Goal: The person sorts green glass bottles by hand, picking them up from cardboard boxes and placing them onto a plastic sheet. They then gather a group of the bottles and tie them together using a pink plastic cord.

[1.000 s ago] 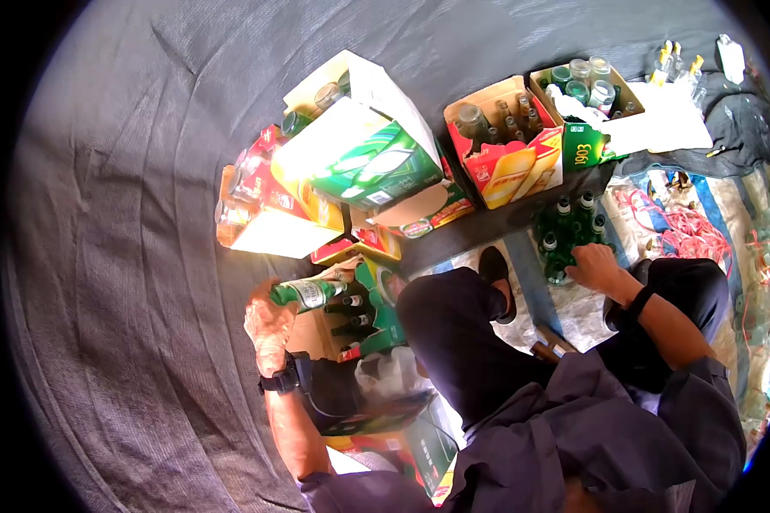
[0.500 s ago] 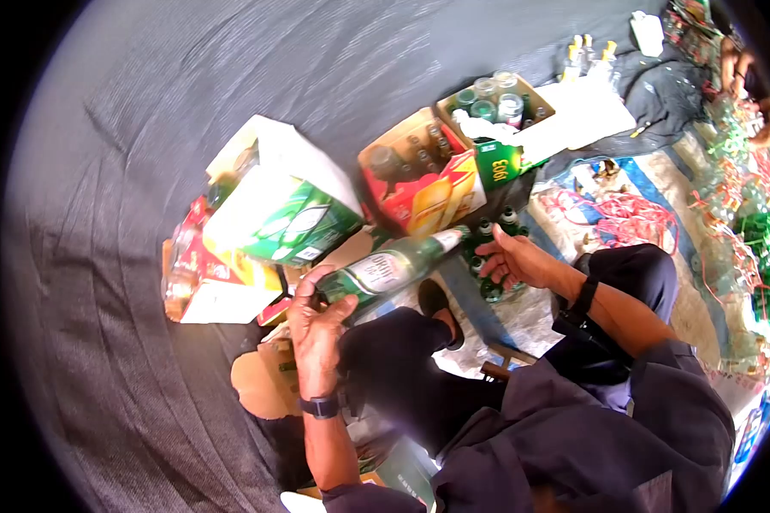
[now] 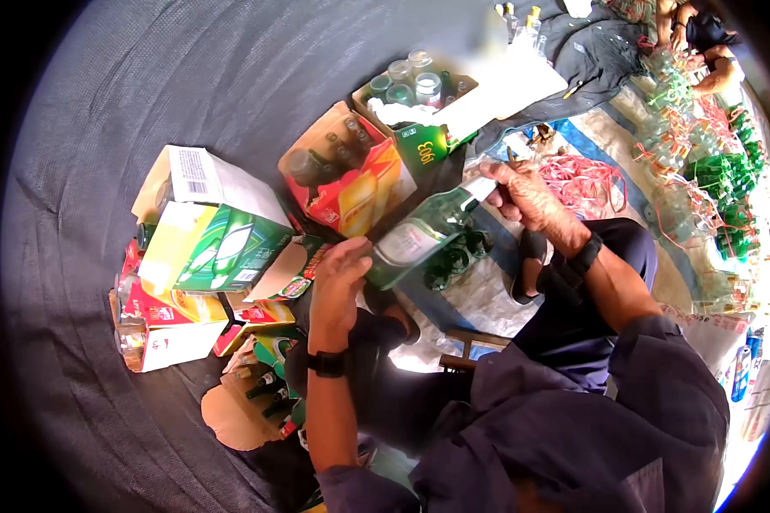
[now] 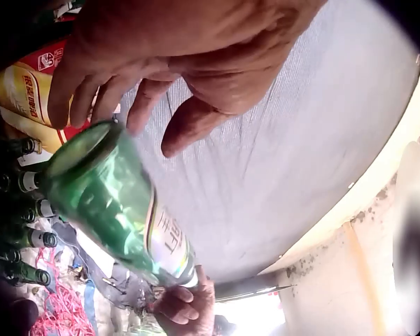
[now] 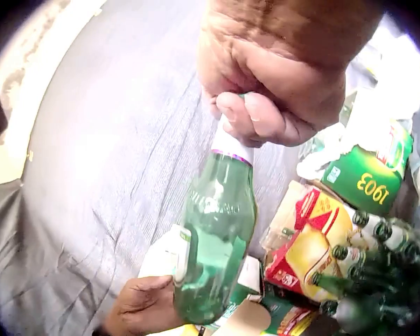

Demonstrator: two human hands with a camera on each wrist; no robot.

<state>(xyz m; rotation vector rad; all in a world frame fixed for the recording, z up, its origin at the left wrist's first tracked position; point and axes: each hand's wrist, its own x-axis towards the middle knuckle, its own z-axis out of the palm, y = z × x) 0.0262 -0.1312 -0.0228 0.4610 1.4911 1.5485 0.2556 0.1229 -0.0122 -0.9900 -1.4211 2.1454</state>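
A green glass bottle (image 3: pixel 426 229) with a pale label hangs tilted between the two hands, above the person's lap. My right hand (image 3: pixel 535 201) grips it by the neck, its fingers curled round the white-foiled top, as the right wrist view also shows. At the base end is my left hand (image 3: pixel 335 286). In the left wrist view its fingers are spread and loosely bent, the fingertips right at the rim of the bottle's base (image 4: pixel 84 150). Several green bottles (image 3: pixel 458 261) stand on the floor sheet just beyond the held one.
Cardboard boxes of bottles and jars line the dark cloth: a green-white box (image 3: pixel 235 244), a red-yellow box (image 3: pixel 372 192) and a green 1903 box (image 3: pixel 423 145). An open carton (image 3: pixel 239 410) sits low left. Pink string (image 3: pixel 583 181) lies right. Another person's arms (image 3: pixel 714 73) show far right.
The bottle has come from the left carton across to the middle. My right hand left the standing bottles and took its neck; my left hand loosened from its base. The head view swung right.
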